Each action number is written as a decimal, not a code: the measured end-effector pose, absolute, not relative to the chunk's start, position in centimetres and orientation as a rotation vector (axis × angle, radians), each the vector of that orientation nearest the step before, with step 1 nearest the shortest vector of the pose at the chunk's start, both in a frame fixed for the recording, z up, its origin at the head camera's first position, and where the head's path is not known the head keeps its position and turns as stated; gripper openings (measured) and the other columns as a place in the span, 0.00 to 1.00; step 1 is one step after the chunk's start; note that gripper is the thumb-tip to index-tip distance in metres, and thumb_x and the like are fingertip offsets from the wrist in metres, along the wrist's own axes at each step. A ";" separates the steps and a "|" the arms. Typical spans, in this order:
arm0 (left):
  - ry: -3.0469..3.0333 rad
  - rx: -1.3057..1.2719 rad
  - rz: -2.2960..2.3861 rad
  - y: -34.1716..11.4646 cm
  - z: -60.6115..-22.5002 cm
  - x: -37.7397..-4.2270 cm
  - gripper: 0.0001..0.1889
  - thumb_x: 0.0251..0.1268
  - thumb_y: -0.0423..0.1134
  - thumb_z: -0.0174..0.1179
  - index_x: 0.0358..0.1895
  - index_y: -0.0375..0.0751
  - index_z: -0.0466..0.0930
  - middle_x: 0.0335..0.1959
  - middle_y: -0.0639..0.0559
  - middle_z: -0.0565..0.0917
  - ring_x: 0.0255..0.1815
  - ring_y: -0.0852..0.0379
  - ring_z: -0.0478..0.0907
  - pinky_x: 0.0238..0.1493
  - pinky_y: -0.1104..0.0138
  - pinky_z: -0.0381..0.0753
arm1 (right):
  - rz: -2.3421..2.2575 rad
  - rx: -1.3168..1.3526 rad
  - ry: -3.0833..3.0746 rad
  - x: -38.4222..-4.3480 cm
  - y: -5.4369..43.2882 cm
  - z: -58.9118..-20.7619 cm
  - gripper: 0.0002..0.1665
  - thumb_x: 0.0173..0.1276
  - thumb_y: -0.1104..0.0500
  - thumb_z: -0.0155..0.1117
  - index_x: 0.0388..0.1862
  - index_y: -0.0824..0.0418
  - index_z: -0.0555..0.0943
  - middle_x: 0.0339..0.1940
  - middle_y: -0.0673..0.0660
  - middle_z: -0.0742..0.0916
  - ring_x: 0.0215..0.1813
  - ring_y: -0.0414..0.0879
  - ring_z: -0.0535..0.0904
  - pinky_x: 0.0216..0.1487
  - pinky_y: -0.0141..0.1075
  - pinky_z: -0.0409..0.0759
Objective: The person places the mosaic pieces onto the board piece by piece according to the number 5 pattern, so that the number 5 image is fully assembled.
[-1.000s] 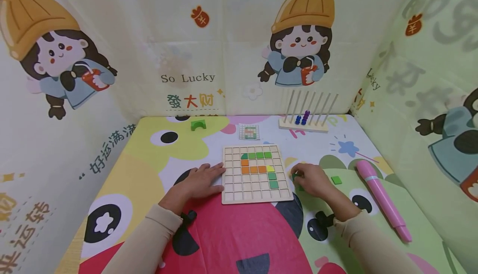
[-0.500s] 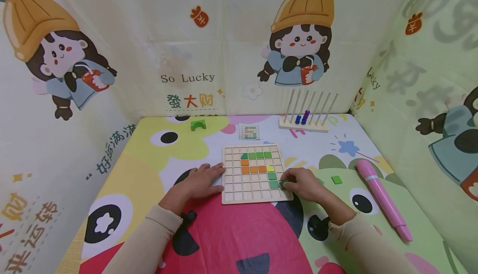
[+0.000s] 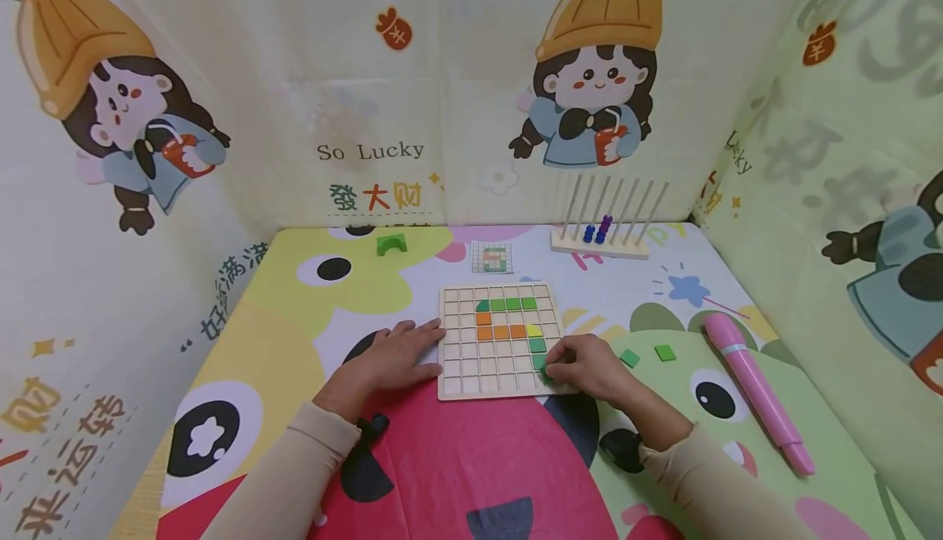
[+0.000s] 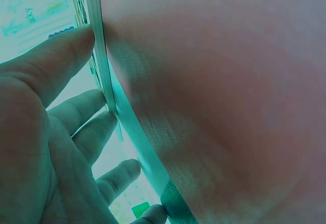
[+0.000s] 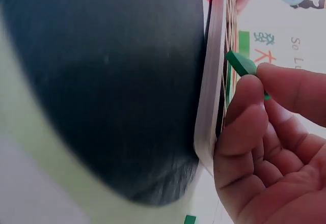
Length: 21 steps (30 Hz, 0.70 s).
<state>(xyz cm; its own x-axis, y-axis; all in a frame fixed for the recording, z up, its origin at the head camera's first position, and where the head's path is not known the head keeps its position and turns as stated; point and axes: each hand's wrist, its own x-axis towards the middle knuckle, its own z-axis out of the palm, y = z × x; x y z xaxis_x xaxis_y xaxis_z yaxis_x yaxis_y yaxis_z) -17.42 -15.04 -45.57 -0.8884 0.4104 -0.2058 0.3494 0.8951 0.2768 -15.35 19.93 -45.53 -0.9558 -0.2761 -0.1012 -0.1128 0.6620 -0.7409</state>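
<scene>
A square wooden grid board lies on the patterned cloth. Green, orange and yellow tiles fill several of its cells, forming a bent line. My left hand rests beside the board's left edge with spread, straight fingers; its fingertips are at that edge in the left wrist view. Thumb and finger of my right hand pinch a small dark green tile, held tilted over the lower right cells, just below the green tiles in the board. The right fingers partly hide the pinched tile.
Two loose green tiles lie right of my right hand. Farther right is a pink pen-shaped object. Behind the board are a small pattern card, a green arch block and a wooden peg rack with blue and purple beads.
My right hand has moved left from the cloth onto the board's lower right, bringing the dark green tile. A loose green tile it covered now shows. The left hand has stayed put.
</scene>
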 end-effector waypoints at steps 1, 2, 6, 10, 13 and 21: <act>2.803 0.575 0.337 -15.0 -45.6 -17.4 0.42 0.65 0.58 0.67 0.81 0.55 0.63 0.84 0.52 0.61 0.81 0.36 0.57 0.75 0.35 0.59 | -1.164 -0.309 2.681 -15.3 19.8 -45.5 0.02 0.65 0.61 0.73 0.35 0.58 0.88 0.31 0.49 0.87 0.35 0.43 0.79 0.34 0.37 0.79; 2.802 0.575 0.338 -15.0 -45.6 -17.4 0.42 0.65 0.58 0.67 0.81 0.55 0.63 0.84 0.52 0.61 0.81 0.36 0.57 0.75 0.35 0.59 | -1.156 -0.303 2.689 -15.3 19.7 -45.5 0.02 0.64 0.61 0.74 0.34 0.57 0.88 0.30 0.49 0.87 0.35 0.43 0.79 0.34 0.37 0.79; 2.807 0.571 0.335 -15.0 -45.7 -17.5 0.42 0.65 0.59 0.67 0.81 0.56 0.63 0.84 0.53 0.61 0.81 0.36 0.57 0.75 0.35 0.59 | -1.076 -0.318 2.741 -15.3 19.1 -45.4 0.03 0.64 0.61 0.74 0.31 0.54 0.87 0.28 0.47 0.86 0.36 0.43 0.78 0.36 0.36 0.77; 2.810 0.570 0.336 -15.0 -45.6 -17.4 0.42 0.66 0.58 0.67 0.81 0.55 0.63 0.84 0.53 0.61 0.81 0.36 0.57 0.75 0.35 0.59 | -0.953 -0.373 2.799 -15.3 18.6 -45.2 0.05 0.64 0.61 0.74 0.30 0.53 0.86 0.26 0.45 0.85 0.34 0.42 0.77 0.36 0.36 0.76; 2.806 0.574 0.341 -15.0 -45.6 -17.4 0.42 0.66 0.58 0.67 0.81 0.55 0.63 0.84 0.53 0.61 0.81 0.36 0.57 0.75 0.35 0.59 | -0.887 -0.399 2.833 -15.2 18.4 -45.3 0.05 0.64 0.62 0.73 0.29 0.53 0.86 0.25 0.45 0.85 0.33 0.42 0.76 0.35 0.36 0.77; 2.804 0.569 0.334 -15.0 -45.7 -17.5 0.42 0.66 0.59 0.67 0.81 0.56 0.63 0.84 0.53 0.60 0.81 0.36 0.57 0.75 0.36 0.59 | -0.846 -0.479 2.900 -14.9 17.7 -45.7 0.07 0.63 0.66 0.73 0.27 0.56 0.85 0.25 0.47 0.85 0.33 0.41 0.76 0.37 0.37 0.78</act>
